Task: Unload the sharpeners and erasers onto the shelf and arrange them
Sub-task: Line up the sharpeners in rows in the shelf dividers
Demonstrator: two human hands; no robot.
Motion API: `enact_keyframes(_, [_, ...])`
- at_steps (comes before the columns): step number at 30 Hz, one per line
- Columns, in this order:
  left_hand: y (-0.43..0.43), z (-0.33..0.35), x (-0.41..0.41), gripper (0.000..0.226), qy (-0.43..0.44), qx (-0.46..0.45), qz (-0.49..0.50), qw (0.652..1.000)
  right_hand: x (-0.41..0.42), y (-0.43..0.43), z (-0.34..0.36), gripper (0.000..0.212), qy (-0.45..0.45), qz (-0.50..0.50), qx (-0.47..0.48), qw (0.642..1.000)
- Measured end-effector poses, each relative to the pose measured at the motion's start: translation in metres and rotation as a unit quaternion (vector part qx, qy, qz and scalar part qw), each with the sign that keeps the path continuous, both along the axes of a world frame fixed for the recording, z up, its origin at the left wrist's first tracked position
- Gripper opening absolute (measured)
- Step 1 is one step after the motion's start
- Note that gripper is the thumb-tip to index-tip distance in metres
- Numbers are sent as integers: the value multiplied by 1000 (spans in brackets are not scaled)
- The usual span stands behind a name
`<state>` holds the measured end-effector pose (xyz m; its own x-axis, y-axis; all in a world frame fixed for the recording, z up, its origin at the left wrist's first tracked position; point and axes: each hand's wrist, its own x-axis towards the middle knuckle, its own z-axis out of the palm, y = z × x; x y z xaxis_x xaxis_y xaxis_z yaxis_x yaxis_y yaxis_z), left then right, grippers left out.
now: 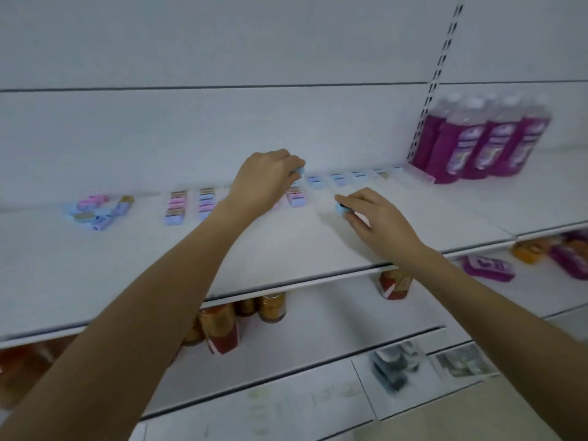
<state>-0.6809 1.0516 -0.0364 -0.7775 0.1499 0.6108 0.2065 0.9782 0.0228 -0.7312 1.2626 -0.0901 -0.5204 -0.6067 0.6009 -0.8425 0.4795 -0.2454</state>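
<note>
Left hand (267, 181) pinches a blue piece (299, 170) in curled fingertips, low over the shelf (286, 249). It sits at the end of the back row (350, 179) that runs off to its right, probably to extend that line. Right hand (378, 214) pinches a second piece (339, 210), held ready just in front. Left of both grips stand sorted columns (205, 203), and beyond them a loose pile (98, 208) awaits sorting.

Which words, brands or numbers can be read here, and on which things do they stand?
No text can be read.
Purple bottles: labels blurred.
Jars underneath: labels blurred.
Purple pack: print blurred.
Rows of erasers and sharpeners: too small.
Left hand pinches a blue piece, right hand a second blue piece: nothing legible.
</note>
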Motion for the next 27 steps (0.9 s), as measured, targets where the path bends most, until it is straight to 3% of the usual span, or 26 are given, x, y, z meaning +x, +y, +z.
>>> enact_keyframes(10, [83, 5, -101, 19, -36, 46, -51, 997, -80, 89, 6, 31, -70, -83, -17, 994])
enact_keyframes(18, [112, 0, -187, 30, -45, 111, -59, 991, -147, 113, 20, 29, -56, -110, -33, 992])
enact_keyframes(27, [114, -18, -222, 29, -139, 146, 64, 977, -224, 79, 26, 26, -76, -2, 20, 997])
